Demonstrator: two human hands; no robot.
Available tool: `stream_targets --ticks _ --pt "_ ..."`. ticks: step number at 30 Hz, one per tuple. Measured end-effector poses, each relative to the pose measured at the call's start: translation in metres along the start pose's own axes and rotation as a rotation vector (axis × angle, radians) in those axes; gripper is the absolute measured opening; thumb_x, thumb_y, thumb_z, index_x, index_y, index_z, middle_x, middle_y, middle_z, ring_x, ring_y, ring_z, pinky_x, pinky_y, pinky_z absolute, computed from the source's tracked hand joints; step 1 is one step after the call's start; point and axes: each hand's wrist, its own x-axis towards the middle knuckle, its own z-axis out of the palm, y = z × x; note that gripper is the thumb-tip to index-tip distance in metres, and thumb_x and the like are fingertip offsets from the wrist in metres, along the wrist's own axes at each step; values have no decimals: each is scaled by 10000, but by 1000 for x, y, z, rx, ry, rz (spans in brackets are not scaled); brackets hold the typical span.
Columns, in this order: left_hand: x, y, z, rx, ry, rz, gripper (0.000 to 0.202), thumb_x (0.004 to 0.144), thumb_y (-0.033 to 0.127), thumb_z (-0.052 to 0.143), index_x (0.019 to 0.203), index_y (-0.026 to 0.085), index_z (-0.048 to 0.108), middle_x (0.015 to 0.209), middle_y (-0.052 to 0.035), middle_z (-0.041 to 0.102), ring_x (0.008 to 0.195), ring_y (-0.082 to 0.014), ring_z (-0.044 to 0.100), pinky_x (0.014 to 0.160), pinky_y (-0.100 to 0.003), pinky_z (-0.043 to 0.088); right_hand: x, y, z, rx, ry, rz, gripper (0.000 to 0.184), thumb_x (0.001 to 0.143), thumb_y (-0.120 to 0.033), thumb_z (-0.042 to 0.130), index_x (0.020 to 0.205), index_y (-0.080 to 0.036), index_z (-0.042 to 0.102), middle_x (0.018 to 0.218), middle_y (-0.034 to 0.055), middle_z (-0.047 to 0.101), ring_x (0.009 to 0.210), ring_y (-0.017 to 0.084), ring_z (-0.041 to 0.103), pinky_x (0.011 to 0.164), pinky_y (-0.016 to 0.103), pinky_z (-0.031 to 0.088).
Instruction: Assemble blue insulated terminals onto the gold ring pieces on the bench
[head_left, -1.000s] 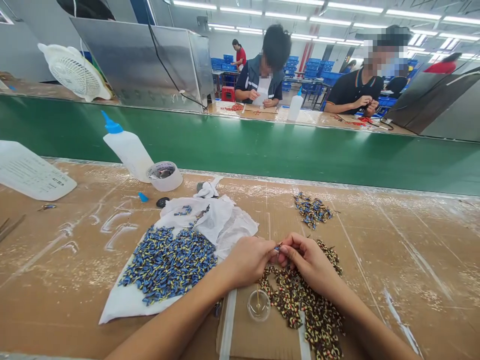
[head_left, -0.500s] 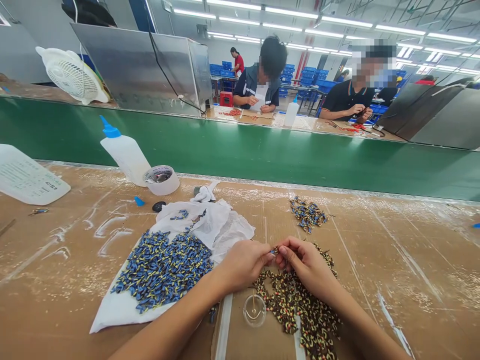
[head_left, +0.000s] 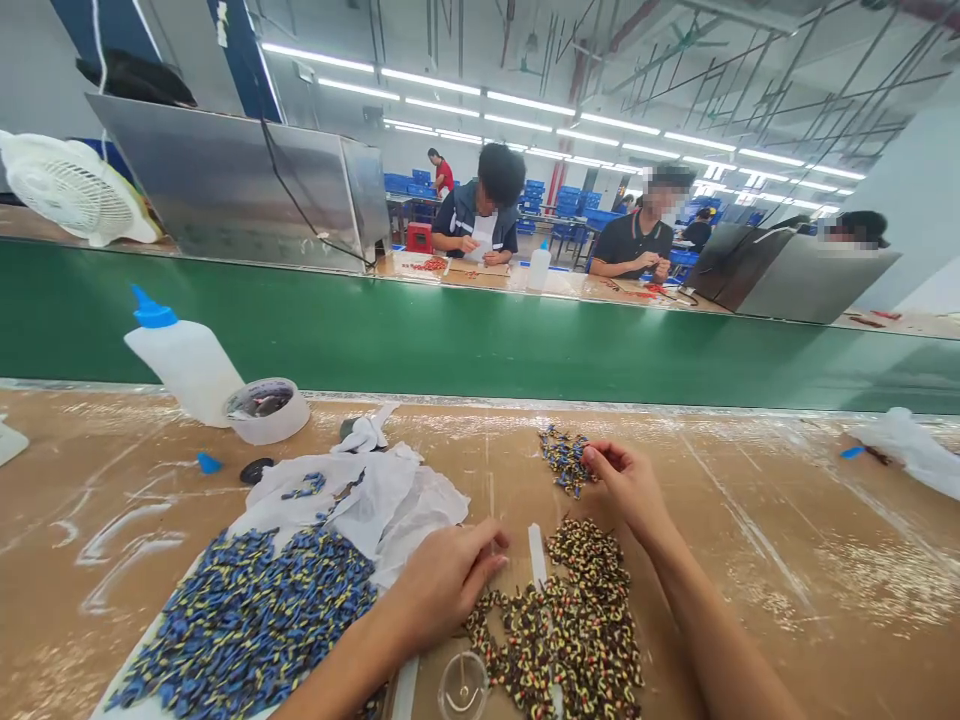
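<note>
My right hand (head_left: 624,488) is at the edge of a small pile of blue and yellow pieces (head_left: 564,462), thumb and fingertips pinched together; whatever they hold is too small to make out. Lower down, my left hand (head_left: 459,580) hovers beside a bigger heap of dark brown, cream and red pieces (head_left: 577,620), its thumb and forefinger apart with nothing between them. Left of it, many small blue and yellow pieces (head_left: 262,610) lie on a white sheet. A small clear round dish (head_left: 463,688) with a thin stick in it stands below my left hand.
Crumpled white cloth (head_left: 405,500) lies at the sheet's far end. Behind are a tape roll (head_left: 268,415), a blue-capped squeeze bottle (head_left: 184,365) and a loose blue cap (head_left: 209,463). Beyond the green strip (head_left: 480,340), co-workers (head_left: 480,215) handle small red parts.
My hands were together over the brown heap; now they are apart. The right one has moved away to the small blue pile, the left one has opened. The view has shifted right.
</note>
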Motion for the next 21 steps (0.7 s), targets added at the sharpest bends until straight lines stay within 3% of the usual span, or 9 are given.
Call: stream_targets --ticks 8,11,14,17,21 --pt "1 4 -4 40 2 -26 200 942 263 412 834 208 571 784 -2 644 740 -175 570 644 -258 360 7 19 -9 -7 148 6 538 839 -653 417 821 -158 625 733 101 678 679 233 612 623 343 493" --pt "2 6 -5 69 8 -34 230 941 266 409 793 199 572 770 -7 641 732 -177 565 643 -257 355 1 13 -11 12 -5 -1 589 858 -670 352 739 -163 627 657 78 668 582 197 608 550 307 493" --pt "2 7 -7 77 7 -35 244 938 269 407 773 193 569 743 -9 634 710 -176 559 628 -251 353 -12 1 -12 28 -227 -25 623 850 -680 372 712 -147 665 687 74 698 623 187 648 599 299 521" --pt "1 6 -8 60 30 -10 238 932 267 411 766 189 564 724 -8 630 684 -170 553 618 -243 357 -31 -8 -13 29 -330 -67 616 867 -660 372 818 -142 702 831 93 724 797 209 676 760 340 527" --pt "-3 4 -9 -14 104 44 289 927 276 409 683 185 535 620 6 592 596 -155 532 581 -234 354 -61 -12 -10 13 -344 -119 582 902 -622 340 1077 -167 659 1085 122 685 1005 235 640 924 407 469"
